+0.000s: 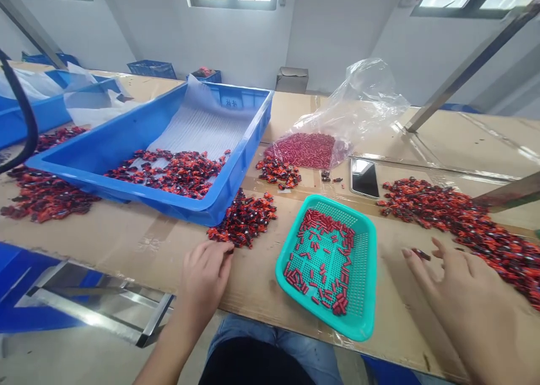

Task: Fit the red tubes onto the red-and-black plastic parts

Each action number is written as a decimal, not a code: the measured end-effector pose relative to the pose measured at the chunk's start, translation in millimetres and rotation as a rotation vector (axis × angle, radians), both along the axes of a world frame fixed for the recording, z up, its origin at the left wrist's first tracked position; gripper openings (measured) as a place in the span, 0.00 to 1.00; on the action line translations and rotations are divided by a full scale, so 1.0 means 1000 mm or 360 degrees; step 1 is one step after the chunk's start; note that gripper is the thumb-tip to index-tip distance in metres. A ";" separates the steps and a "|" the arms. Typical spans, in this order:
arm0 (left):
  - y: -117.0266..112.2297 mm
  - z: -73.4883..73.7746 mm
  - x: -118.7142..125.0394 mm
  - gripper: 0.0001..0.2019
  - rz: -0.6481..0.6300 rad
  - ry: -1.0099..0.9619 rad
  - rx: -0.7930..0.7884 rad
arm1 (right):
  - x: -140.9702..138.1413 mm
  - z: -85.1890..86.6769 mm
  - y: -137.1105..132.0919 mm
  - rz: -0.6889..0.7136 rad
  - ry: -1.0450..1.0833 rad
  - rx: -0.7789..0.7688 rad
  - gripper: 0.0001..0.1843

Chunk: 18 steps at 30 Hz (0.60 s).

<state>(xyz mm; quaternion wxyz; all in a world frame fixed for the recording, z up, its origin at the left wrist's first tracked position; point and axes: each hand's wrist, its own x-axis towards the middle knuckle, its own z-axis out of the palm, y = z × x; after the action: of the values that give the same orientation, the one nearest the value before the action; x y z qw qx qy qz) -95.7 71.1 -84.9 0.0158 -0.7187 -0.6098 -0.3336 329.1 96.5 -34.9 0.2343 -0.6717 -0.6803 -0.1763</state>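
Right hand [462, 286] pinching 1 dark piece [421, 254], left hand [206, 278] pinching 1, 1 green basket [366, 278]

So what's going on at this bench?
Someone is handling small pieces with both hands. The left hand pinches a small dark piece beside the red-and-black pile near the blue tray. The right hand has a dark piece at its fingertips, by the larger pile; how firmly it's gripped isn't clear. Between them sits a green basket of loose red cylinders. The tray also holds red-and-black pieces.
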 end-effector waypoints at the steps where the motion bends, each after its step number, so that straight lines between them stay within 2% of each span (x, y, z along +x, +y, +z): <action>1: 0.001 -0.001 0.001 0.07 -0.0003 -0.0028 0.0021 | -0.010 0.003 -0.002 0.0085 -0.0042 0.0070 0.24; 2: 0.001 -0.001 0.001 0.06 -0.0008 -0.0065 0.0045 | -0.022 0.005 -0.004 0.0236 -0.0045 0.0093 0.23; 4: -0.001 -0.001 0.003 0.06 -0.0022 -0.0148 0.0100 | -0.047 0.012 -0.008 0.0606 0.0034 -0.0109 0.18; 5: -0.004 0.000 0.005 0.07 -0.0030 -0.0206 0.0121 | -0.060 0.015 -0.009 0.0802 0.0107 -0.0360 0.14; 7: -0.012 0.004 0.011 0.11 -0.0041 -0.0427 0.0088 | -0.085 0.020 -0.010 0.1015 0.0133 -0.0889 0.08; 8: -0.017 0.008 0.016 0.13 -0.0052 -0.0594 0.0032 | -0.095 0.021 -0.009 0.1061 0.0106 -0.1097 0.07; 10: -0.028 0.016 0.026 0.15 -0.0109 -0.0960 -0.0122 | -0.110 0.022 -0.006 0.1063 0.0002 -0.1294 0.05; 12: -0.036 0.025 0.038 0.14 -0.0224 -0.1187 -0.0217 | -0.117 0.020 -0.002 0.1070 -0.0047 -0.1331 0.03; 18: -0.040 0.044 0.056 0.06 -0.0537 -0.1304 -0.0204 | -0.123 0.017 0.001 0.1047 -0.0097 -0.1299 0.10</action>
<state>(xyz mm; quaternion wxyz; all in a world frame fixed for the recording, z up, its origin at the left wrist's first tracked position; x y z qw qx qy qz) -39.4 31.5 -41.2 -0.3262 -0.6163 -0.4596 -0.5501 205.9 97.9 -17.9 -0.0234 -0.4537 -0.8752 0.1665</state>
